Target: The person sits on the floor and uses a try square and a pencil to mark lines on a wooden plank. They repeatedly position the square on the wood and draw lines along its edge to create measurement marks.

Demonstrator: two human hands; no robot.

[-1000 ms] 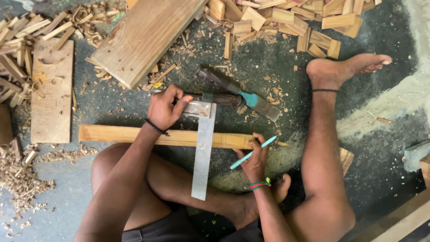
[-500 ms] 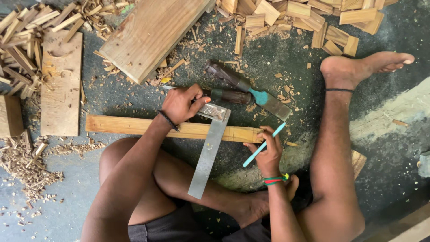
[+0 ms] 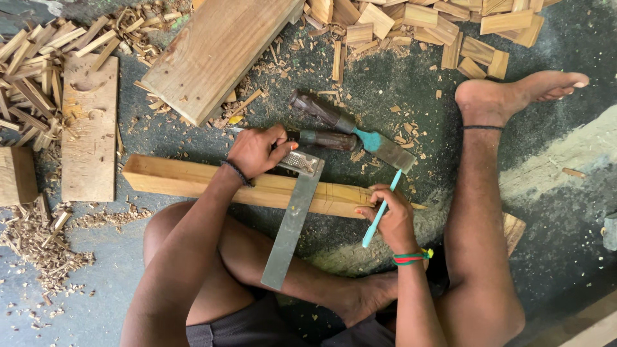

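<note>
A long wooden stick [image 3: 186, 178] lies across the floor in front of my crossed legs. My left hand [image 3: 257, 151] presses the stock of a metal try square [image 3: 292, 218] against the stick's far edge; the blade runs down over my leg. My right hand [image 3: 389, 218] holds a turquoise pencil [image 3: 381, 210] with its fingers resting on the stick, where several pencil lines are drawn. Just beyond the stick lie two chisels [image 3: 350, 132], one with a turquoise blade.
A wide plank [image 3: 212, 54] lies at the top middle and a flat board [image 3: 90, 128] at the left. Offcut blocks [image 3: 437, 26] pile at the top right, thin sticks [image 3: 38, 58] and shavings [image 3: 38, 244] at the left. My bare foot [image 3: 514, 93] stretches right.
The try square's blade has swung to a steeper slant. My right hand with the pencil has moved up onto the stick. The view has shifted slightly.
</note>
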